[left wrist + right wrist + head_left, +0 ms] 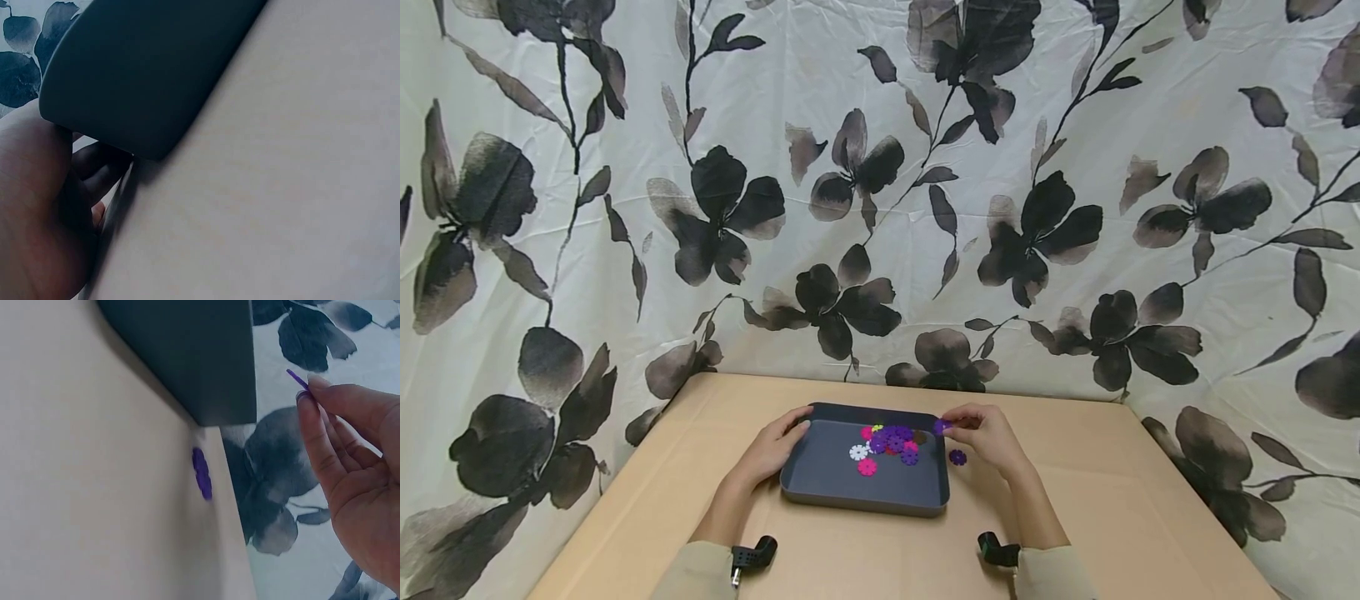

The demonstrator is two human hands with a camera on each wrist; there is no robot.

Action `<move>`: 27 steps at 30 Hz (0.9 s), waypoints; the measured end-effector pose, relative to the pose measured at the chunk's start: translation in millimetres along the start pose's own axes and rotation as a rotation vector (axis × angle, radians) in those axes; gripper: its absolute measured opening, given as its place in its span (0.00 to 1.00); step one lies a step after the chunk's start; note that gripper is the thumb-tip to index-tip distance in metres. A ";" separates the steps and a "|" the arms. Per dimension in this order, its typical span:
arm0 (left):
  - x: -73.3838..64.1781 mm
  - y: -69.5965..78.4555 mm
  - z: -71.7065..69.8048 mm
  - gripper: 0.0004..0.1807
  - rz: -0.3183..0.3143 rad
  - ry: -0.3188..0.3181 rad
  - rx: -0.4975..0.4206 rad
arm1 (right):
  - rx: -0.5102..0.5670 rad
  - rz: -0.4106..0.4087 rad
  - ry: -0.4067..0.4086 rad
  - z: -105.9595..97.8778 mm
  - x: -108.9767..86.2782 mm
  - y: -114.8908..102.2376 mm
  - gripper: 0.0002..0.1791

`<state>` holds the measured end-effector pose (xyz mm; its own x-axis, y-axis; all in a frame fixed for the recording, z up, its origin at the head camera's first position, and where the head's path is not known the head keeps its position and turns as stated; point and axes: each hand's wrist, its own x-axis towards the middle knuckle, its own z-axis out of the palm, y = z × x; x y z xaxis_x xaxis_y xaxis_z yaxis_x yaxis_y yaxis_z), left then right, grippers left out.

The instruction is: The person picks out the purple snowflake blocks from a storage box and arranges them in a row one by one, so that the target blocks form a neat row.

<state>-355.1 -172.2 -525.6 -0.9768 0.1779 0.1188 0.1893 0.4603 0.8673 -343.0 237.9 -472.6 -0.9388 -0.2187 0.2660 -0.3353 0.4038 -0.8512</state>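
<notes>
A dark grey rectangular tray point(865, 496) lies on the table, with flower-shaped pieces point(891, 442) in purple, pink, white and other colours gathered toward its right half. My left hand point(772, 447) grips the tray's left end, its thumb at the rim; in the left wrist view, fingers point(103, 175) curl by the tray's outer wall point(137, 69). Over the tray's back right corner, my right hand point(988, 433) pinches a purple flower piece point(296, 378) between thumb and fingers, seen edge-on in the right wrist view. Another purple flower piece point(957, 457) lies on the table just right of the tray.
The tan table point(700, 433) ends at the back against a white cloth point(850, 75) printed with dark flowers. Black wrist devices point(997, 550) sit at both cuffs. Some pieces in the tray overlap, partly hiding one another.
</notes>
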 end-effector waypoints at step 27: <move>-2.0 3.7 -0.2 0.26 -0.005 0.005 0.008 | -0.074 0.214 -0.015 -32.5 -17.1 39.2 0.09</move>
<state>-352.4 -171.1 -522.5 -0.9782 0.1712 0.1173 0.1855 0.4678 0.8641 -342.7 286.3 -495.8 -0.9881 -0.1341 0.0758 -0.1341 0.5060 -0.8521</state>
